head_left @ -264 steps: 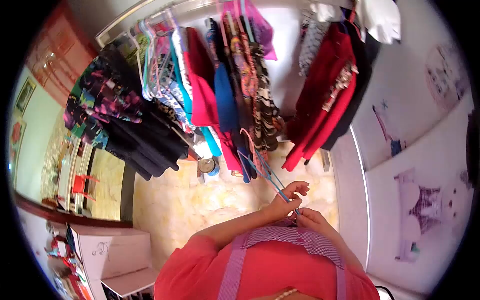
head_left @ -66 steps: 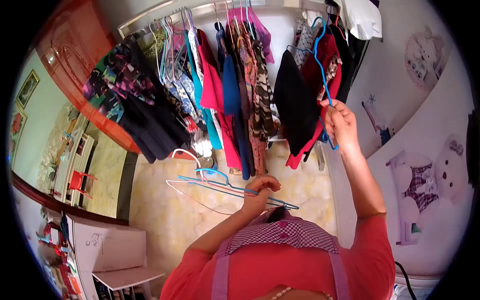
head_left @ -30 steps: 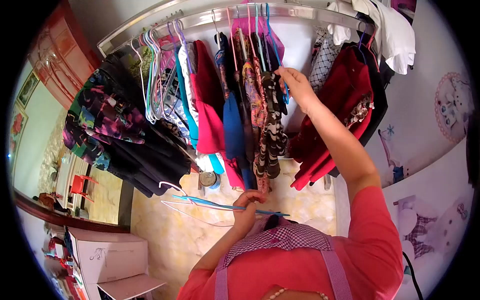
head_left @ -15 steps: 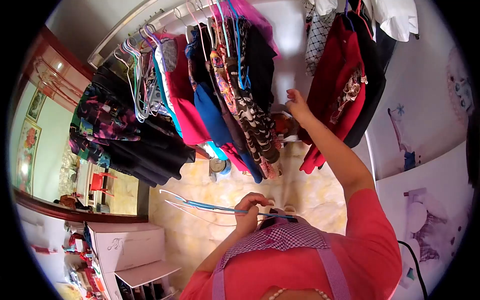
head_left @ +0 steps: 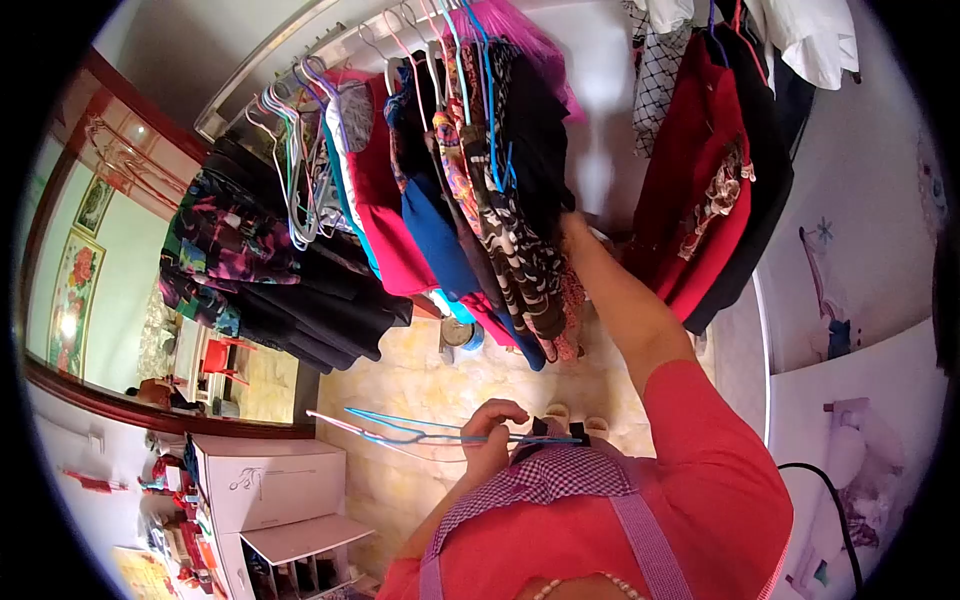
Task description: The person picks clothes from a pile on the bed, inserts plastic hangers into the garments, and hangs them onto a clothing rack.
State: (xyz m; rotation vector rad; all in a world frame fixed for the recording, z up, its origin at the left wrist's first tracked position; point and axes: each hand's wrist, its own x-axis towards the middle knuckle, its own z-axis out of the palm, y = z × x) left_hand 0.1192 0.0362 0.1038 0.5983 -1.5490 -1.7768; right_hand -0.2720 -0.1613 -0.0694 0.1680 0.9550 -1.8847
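Observation:
My left hand (head_left: 487,432) is closed around blue and pink hangers (head_left: 400,430) in front of my checked apron (head_left: 530,470). These hangers point out to the left. My right hand (head_left: 570,225) reaches to the black garment (head_left: 535,130) on the rail; its fingers are hidden behind or in the dark cloth. That garment hangs from a blue hanger (head_left: 492,110), beside the camouflage-patterned trousers (head_left: 515,260).
A metal rail (head_left: 290,60) carries many clothes, among them a red garment (head_left: 700,180) at the right. At lower left stands a white cabinet (head_left: 270,485) with an open flap. A tin (head_left: 457,332) is on the floor.
My right hand let go of the blue hanger on the rail, drew away, then moved left to the black garment. My left hand still holds its hangers.

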